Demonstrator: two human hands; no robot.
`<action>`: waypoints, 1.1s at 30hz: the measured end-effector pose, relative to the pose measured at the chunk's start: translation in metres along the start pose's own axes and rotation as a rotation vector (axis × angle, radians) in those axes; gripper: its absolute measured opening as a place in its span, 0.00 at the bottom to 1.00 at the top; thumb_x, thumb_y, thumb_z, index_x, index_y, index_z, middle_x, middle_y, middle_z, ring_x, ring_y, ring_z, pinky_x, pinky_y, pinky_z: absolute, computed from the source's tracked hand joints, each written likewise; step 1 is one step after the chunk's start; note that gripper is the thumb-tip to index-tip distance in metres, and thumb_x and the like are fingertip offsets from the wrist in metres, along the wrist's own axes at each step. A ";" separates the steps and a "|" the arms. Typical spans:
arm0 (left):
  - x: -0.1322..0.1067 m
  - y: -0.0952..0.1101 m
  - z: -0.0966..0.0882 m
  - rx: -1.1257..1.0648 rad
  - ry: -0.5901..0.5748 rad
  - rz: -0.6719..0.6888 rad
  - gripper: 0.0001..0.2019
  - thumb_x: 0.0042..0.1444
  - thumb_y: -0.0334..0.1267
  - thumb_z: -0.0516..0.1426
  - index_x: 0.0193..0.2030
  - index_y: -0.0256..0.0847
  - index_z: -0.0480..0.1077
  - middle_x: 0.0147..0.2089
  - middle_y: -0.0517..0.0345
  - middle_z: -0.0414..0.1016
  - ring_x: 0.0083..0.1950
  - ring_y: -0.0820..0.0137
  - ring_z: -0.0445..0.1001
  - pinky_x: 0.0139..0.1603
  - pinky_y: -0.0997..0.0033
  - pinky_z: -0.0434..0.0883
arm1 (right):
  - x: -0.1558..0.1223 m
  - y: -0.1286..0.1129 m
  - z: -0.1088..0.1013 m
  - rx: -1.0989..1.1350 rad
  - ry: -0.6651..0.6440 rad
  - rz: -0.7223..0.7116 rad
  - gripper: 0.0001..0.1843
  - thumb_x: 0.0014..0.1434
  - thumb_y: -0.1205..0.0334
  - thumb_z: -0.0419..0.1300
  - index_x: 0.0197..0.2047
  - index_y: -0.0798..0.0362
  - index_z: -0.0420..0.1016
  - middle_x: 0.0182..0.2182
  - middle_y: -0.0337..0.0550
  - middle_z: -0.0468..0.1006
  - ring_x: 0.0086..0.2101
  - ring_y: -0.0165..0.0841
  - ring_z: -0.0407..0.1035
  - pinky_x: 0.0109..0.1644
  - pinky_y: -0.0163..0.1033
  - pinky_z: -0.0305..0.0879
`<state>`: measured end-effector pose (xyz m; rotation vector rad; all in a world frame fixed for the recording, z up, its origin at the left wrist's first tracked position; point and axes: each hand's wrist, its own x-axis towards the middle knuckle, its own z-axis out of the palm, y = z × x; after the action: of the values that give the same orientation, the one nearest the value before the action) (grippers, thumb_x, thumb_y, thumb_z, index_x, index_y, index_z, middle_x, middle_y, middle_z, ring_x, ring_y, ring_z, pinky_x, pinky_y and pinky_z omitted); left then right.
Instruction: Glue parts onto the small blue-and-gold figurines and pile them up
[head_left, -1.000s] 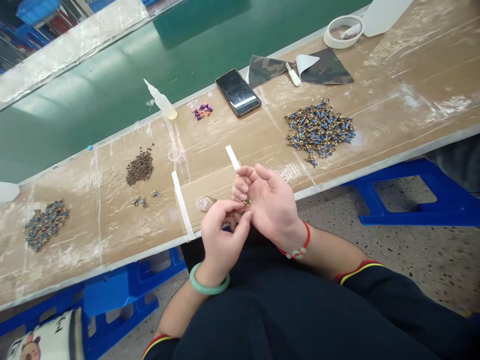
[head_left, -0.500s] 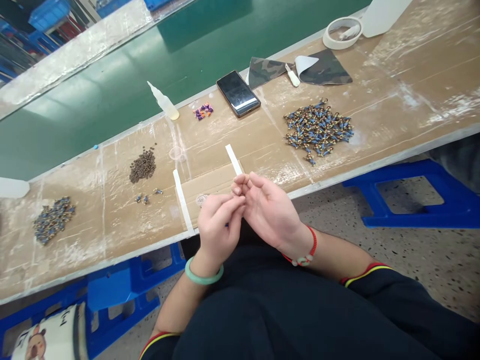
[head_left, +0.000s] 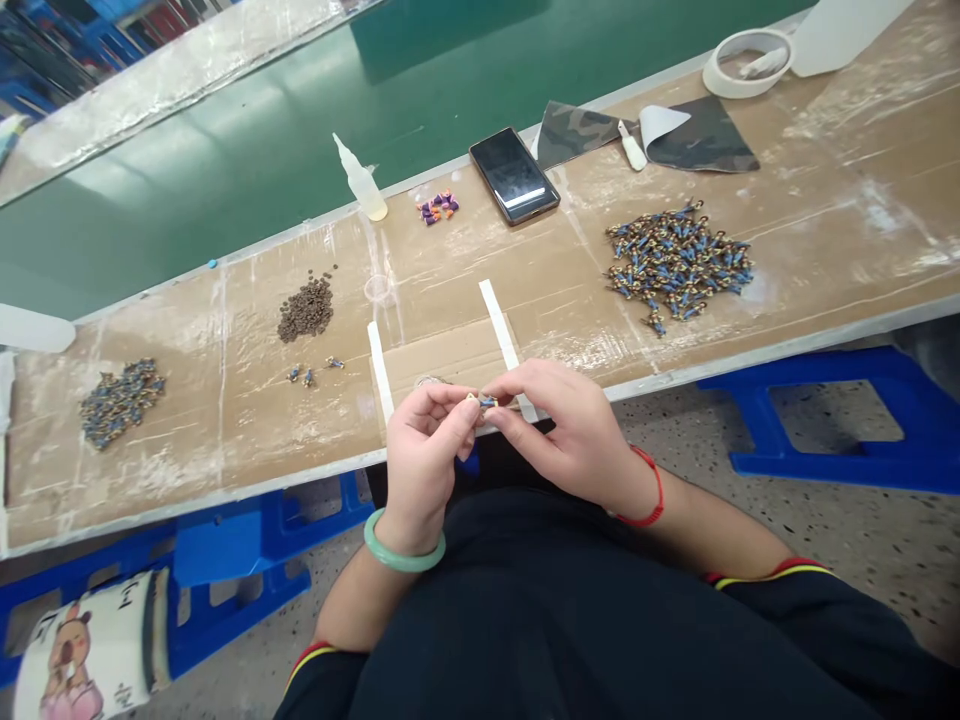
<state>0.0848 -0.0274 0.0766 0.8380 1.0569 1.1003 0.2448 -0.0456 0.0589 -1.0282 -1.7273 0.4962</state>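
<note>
A small blue-and-gold figurine (head_left: 487, 402) is pinched between the fingertips of my left hand (head_left: 429, 440) and my right hand (head_left: 562, 425), just above the table's front edge. Both hands are closed on it, from opposite sides. Behind them lies a cardboard piece (head_left: 442, 352) with a white strip along each side and a small clear item (head_left: 429, 381) on it, partly hidden by my fingers. A large pile of similar figurines (head_left: 679, 262) is to the right. At the far left sits another pile of figurines (head_left: 122, 402), and several loose ones lie nearer my left hand.
Small brown discs (head_left: 306, 309) are heaped left of centre. Along the back are a squeeze bottle (head_left: 362, 182), purple-orange pieces (head_left: 438, 207), a phone (head_left: 515, 176), camouflage cloth (head_left: 697, 138), a white-handled tool (head_left: 631, 148) and a tape roll (head_left: 748, 64). Blue stools (head_left: 817, 415) stand below the table.
My right hand has turned from palm up to palm down, its fingertips now on the figurine, which has come into sight. The view has shifted a little to the left.
</note>
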 end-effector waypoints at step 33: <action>0.116 0.059 -0.188 1.122 0.257 0.399 0.03 0.55 0.34 0.63 0.35 0.42 0.80 0.36 0.54 0.81 0.37 0.67 0.74 0.43 0.63 0.72 | 0.011 0.051 0.001 -0.052 -0.118 0.264 0.06 0.71 0.65 0.58 0.43 0.44 0.74 0.24 0.38 0.78 0.21 0.34 0.74 0.23 0.36 0.68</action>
<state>-0.0993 0.1047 0.0465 1.8857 1.8129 0.8918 0.2629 -0.0082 0.0269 -1.2958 -1.7234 0.6938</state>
